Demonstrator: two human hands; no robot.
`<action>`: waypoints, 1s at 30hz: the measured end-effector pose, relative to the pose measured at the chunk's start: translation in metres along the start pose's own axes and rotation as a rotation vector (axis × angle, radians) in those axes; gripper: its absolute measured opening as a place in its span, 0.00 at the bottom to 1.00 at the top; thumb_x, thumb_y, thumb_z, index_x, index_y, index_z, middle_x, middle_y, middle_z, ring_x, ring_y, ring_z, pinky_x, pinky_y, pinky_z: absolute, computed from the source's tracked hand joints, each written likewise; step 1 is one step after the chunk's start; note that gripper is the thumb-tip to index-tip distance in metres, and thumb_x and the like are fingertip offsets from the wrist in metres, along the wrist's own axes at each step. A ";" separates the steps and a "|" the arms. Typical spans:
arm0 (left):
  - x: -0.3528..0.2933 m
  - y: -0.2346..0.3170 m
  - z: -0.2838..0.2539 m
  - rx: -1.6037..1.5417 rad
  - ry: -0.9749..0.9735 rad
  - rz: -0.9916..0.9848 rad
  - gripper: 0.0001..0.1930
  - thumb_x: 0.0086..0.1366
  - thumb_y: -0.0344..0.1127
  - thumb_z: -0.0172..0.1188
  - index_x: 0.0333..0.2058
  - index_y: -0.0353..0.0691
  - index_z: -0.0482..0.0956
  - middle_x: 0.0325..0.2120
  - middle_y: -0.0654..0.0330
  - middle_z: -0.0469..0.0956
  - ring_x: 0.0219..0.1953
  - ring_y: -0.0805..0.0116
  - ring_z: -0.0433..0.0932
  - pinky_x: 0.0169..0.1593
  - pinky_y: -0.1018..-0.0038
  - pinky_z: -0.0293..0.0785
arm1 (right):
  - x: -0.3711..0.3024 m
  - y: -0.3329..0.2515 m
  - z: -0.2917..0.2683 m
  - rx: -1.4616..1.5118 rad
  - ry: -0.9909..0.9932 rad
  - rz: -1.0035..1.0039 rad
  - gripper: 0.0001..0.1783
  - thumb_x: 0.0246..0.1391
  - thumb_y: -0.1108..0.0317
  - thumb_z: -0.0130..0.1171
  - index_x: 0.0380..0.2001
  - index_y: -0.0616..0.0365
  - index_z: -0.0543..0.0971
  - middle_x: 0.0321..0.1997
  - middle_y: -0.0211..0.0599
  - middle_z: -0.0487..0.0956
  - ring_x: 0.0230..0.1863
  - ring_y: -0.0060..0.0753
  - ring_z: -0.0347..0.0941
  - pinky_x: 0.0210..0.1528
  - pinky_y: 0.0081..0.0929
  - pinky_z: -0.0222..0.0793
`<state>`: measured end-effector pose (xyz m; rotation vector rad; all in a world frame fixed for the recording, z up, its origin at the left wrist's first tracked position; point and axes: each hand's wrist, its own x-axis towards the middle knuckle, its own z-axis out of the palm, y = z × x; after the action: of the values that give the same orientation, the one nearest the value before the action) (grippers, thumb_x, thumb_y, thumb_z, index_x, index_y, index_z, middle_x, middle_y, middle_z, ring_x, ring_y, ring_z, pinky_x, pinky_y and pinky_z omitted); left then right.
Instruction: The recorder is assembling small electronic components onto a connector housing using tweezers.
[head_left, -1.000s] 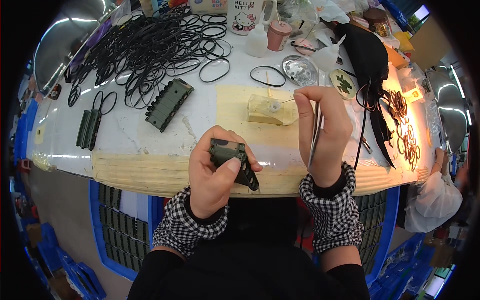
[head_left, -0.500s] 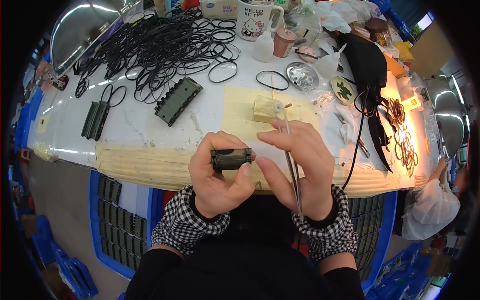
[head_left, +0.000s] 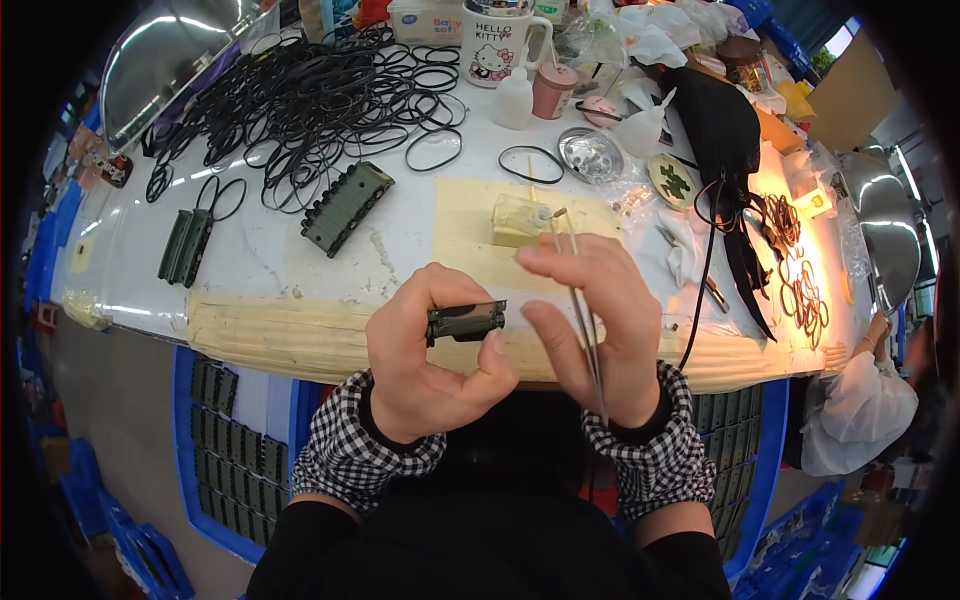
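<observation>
My left hand (head_left: pixel 415 365) is closed around a small camouflage-patterned moulded part (head_left: pixel 466 320), gripped between thumb and fingers above the table's front edge. My right hand (head_left: pixel 612 325) carries metal tweezers (head_left: pixel 585 330) lying along its palm, tips pointing away from me. Thumb and forefinger of that hand are spread apart, just right of the part and not touching it. Beyond the tweezer tips sits a taped yellowish block (head_left: pixel 515 222) with a small clear round piece on it. Two similar camouflage parts, one blocky (head_left: pixel 347 210) and one narrower (head_left: pixel 186 247), lie to the left.
A tangled heap of black rubber rings (head_left: pixel 300 110) covers the back left. Behind the block are a loose black ring (head_left: pixel 531 163), a metal dish (head_left: pixel 590 155), a white squeeze bottle (head_left: pixel 514 100) and a mug (head_left: pixel 488 50). Blue trays (head_left: pixel 183 420) hold rows of parts below the table.
My left hand has shifted slightly left and the part in it has tilted a little. My right hand has drawn slightly away from the part, widening the gap, still with the tweezers.
</observation>
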<state>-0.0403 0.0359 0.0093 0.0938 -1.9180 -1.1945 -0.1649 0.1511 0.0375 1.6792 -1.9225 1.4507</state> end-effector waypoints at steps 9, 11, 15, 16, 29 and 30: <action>0.016 -0.019 0.005 0.359 -0.041 0.012 0.11 0.43 0.27 0.61 0.28 0.36 0.70 0.20 0.58 0.72 0.22 0.59 0.74 0.26 0.70 0.71 | 0.011 0.047 -0.005 -0.362 0.045 0.076 0.09 0.43 0.74 0.66 0.30 0.59 0.78 0.22 0.36 0.72 0.28 0.38 0.68 0.30 0.31 0.65; 0.017 -0.021 0.006 0.347 -0.046 0.010 0.12 0.43 0.26 0.61 0.28 0.36 0.70 0.20 0.58 0.72 0.22 0.60 0.73 0.26 0.70 0.71 | 0.009 0.053 -0.001 -0.334 0.039 0.072 0.09 0.42 0.73 0.66 0.30 0.59 0.78 0.23 0.35 0.72 0.28 0.38 0.68 0.30 0.31 0.64; 0.018 -0.022 0.004 0.349 -0.053 0.023 0.12 0.42 0.26 0.61 0.28 0.36 0.70 0.20 0.58 0.71 0.21 0.60 0.73 0.26 0.71 0.71 | 0.012 0.043 -0.007 -0.355 0.036 0.043 0.10 0.41 0.76 0.66 0.30 0.59 0.78 0.25 0.36 0.74 0.28 0.38 0.70 0.30 0.31 0.66; 0.019 -0.022 0.004 0.342 -0.052 0.021 0.12 0.42 0.26 0.61 0.28 0.36 0.70 0.20 0.58 0.71 0.21 0.60 0.73 0.25 0.71 0.71 | 0.014 0.039 -0.008 -0.361 0.068 -0.003 0.09 0.42 0.76 0.66 0.30 0.60 0.78 0.26 0.37 0.74 0.29 0.38 0.70 0.31 0.30 0.66; 0.019 -0.022 0.002 0.313 -0.067 0.024 0.12 0.44 0.24 0.60 0.30 0.35 0.70 0.20 0.59 0.70 0.21 0.68 0.71 0.27 0.76 0.69 | 0.002 0.025 0.015 0.281 0.042 0.115 0.08 0.49 0.81 0.60 0.34 0.61 0.75 0.30 0.36 0.76 0.30 0.33 0.69 0.32 0.24 0.66; 0.019 -0.022 0.001 0.312 -0.080 0.030 0.12 0.45 0.23 0.59 0.30 0.34 0.69 0.20 0.60 0.70 0.21 0.72 0.71 0.27 0.79 0.69 | 0.003 0.026 0.014 0.267 0.034 0.102 0.08 0.49 0.81 0.60 0.34 0.61 0.75 0.30 0.35 0.76 0.30 0.33 0.69 0.32 0.24 0.66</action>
<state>-0.0612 0.0157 0.0037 0.1849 -2.1561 -0.8834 -0.1813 0.1355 0.0191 1.6687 -1.8906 1.8329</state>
